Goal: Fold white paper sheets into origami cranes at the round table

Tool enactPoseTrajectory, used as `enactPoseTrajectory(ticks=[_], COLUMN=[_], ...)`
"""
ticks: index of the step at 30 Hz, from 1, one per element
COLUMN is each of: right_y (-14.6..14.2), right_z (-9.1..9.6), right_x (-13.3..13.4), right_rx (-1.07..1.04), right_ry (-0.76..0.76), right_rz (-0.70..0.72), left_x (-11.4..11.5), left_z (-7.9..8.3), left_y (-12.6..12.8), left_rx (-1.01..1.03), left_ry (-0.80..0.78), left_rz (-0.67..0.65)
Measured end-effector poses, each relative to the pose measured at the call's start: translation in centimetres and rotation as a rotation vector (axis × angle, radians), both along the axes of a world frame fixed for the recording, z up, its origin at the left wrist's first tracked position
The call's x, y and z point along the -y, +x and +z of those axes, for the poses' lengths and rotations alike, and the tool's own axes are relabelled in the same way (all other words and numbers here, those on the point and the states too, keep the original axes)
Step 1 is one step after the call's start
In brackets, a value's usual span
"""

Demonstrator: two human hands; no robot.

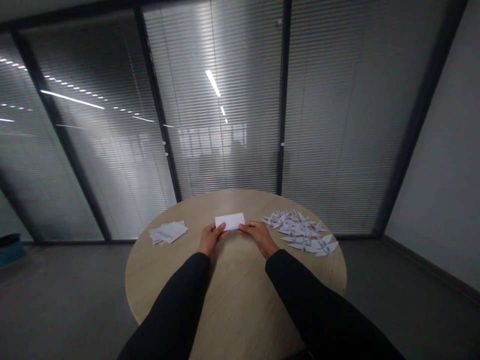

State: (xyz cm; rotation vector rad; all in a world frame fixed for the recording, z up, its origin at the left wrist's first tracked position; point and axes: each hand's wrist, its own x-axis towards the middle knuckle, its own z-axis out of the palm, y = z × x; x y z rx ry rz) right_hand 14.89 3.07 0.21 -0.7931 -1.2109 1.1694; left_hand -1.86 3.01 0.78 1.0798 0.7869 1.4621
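Note:
A white sheet of paper (pixel 230 220), folded into a rectangle by its look, is held up over the middle of the round table. My left hand (pixel 212 238) pinches its lower left corner between thumb and fingers. At the lower right corner, my right hand (pixel 258 236) grips it the same way. Right of my right hand lies a spread of folded paper cranes (pixel 300 231), several in loose rows. To the left of my left hand rests a loose stack of white paper sheets (pixel 168 232), fanned unevenly.
The round wooden table (pixel 236 290) stands close to a glass partition with blinds (pixel 228 165). Its dark frame posts rise behind the table. A blue bin (pixel 12 252) sits on the floor at the far left, and a plain wall (pixel 438 165) closes the right side.

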Motion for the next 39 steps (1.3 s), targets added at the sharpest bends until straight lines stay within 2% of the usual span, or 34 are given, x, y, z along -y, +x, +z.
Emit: enactPoseTrajectory(ticks=[8, 11, 13, 19, 23, 28, 39], right_y=[-0.1, -0.1, -0.2, -0.2, -0.2, -0.3, -0.3], right_z=[-0.3, -0.2, -0.1, 0.1, 0.2, 0.4, 0.6], right_x=[0.0, 0.0, 0.0, -0.1, 0.0, 0.2, 0.5], right_rx=[-0.088, -0.065, -0.027, 0.042, 0.078, 0.093, 0.112], right_ry=[0.019, 0.016, 0.034, 0.102, 0.131, 0.14, 0.161], right_rz=[-0.01, -0.022, -0.023, -0.093, -0.12, -0.133, -0.129], left_x=[-0.2, 0.0, 0.2, 0.7, 1.0, 0.9, 1.2], left_z=[-0.2, -0.1, 0.0, 0.2, 0.3, 0.3, 0.7], left_y=[-0.2, -0.2, -0.1, 0.3, 0.4, 0.3, 0.3], left_rx=[-0.252, -0.41, -0.445, -0.244, -0.19, -0.194, -0.236], left_ry=[0.151, 0.198, 0.216, 0.227, 0.19, 0.165, 0.218], left_rz=[0.029, 0.052, 0.064, 0.002, -0.034, -0.002, 0.002])
